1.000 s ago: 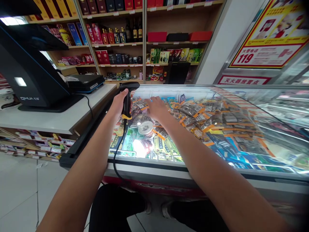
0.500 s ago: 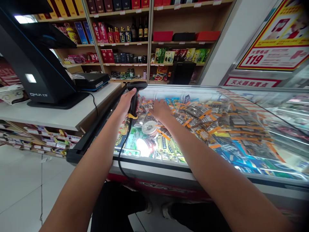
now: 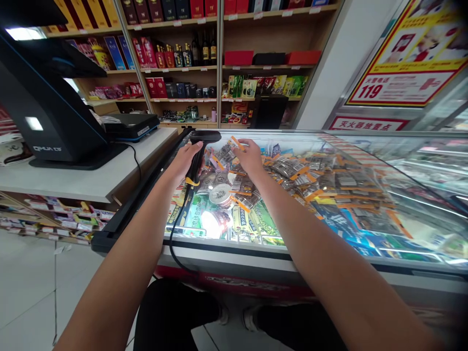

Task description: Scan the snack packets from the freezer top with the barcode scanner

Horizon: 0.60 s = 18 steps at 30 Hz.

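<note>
Centrally, the left hand wraps a black pistol-shaped scanner; just right, the right hand pinches a clear, orange-edged plastic packet at a white-walled chest freezer. A white counter spans mid-left; stocked wooden shelves line the top.

- A person's bare left arm and right arm stretched forward, angling in toward each other.
- The left hand was curled in a grip, thumb uppermost.
- The right hand was poised near the left yet apart from it, back facing up, fingers bent leftward in a pinch.
</note>
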Motion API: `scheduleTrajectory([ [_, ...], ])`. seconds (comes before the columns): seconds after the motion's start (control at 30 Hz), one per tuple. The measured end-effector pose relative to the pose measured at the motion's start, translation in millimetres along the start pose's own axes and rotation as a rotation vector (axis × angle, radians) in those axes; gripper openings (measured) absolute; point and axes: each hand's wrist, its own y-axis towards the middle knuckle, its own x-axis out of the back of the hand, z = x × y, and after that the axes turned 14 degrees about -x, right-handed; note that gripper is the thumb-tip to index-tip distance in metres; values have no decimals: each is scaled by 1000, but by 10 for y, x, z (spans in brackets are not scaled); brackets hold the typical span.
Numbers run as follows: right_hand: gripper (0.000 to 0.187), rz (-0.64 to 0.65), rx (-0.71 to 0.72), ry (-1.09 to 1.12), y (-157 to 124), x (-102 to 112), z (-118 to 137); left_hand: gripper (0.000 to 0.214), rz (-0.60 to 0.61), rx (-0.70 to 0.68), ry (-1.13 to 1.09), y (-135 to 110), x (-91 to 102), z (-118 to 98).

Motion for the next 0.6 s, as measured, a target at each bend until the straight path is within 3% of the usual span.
scheduleTrajectory([
  [0.1,18,-93,-69,261,76,80,31,40,106,-8,12,-29,-14,14],
  [0.3,12,-189,-129,381,110,209,74,40,412,52,82,-121,-48,13],
  [0.6,14,-200,-166,253,66,227,113,42,480,8,30,-164,-111,-38],
])
